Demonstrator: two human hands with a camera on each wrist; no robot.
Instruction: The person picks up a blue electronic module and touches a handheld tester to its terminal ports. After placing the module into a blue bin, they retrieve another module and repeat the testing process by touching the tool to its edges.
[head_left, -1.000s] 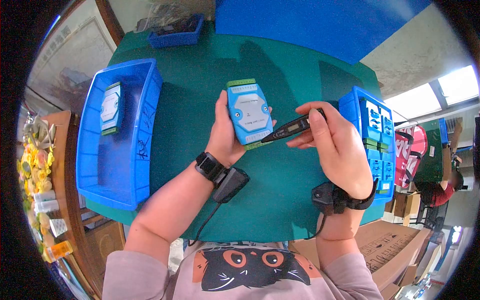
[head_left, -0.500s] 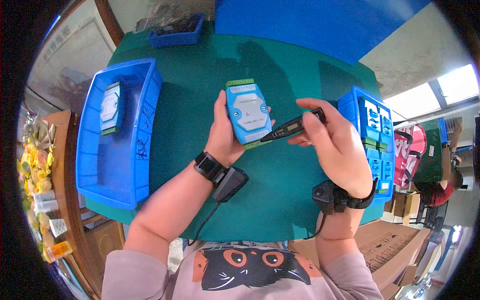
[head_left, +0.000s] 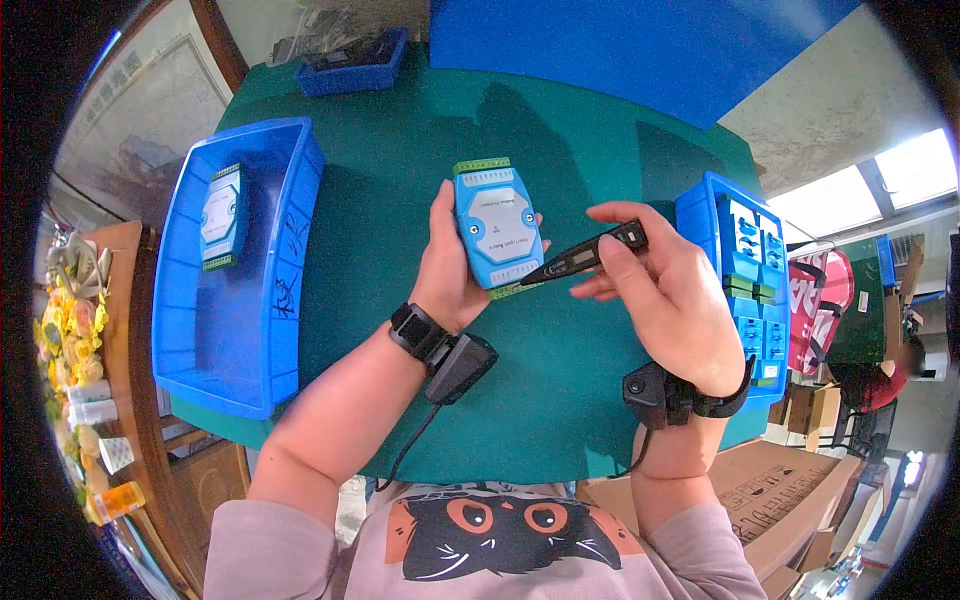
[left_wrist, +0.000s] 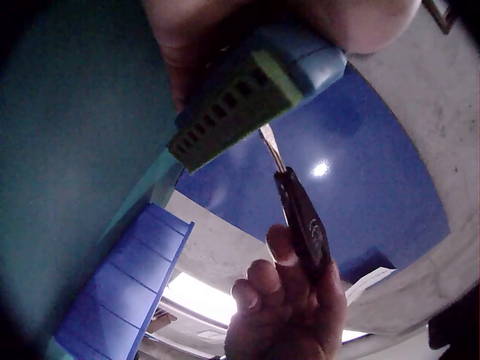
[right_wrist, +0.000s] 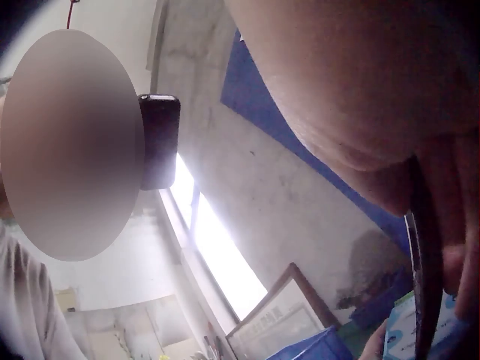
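Above the green table (head_left: 560,380), the left hand (head_left: 447,262) grips a blue module (head_left: 497,227) from behind, fingers curled round its edges, its face turned up toward the head camera. Just right of it, the right hand (head_left: 667,292) pinches a black tester pen (head_left: 583,257) between thumb and fingers; the metal tip meets the module's green terminal strip (left_wrist: 234,107) at its near end. Left of the left hand sits a blue bin (head_left: 240,330) holding one module, well apart. Right of the right hand, another bin (head_left: 700,215) holds several.
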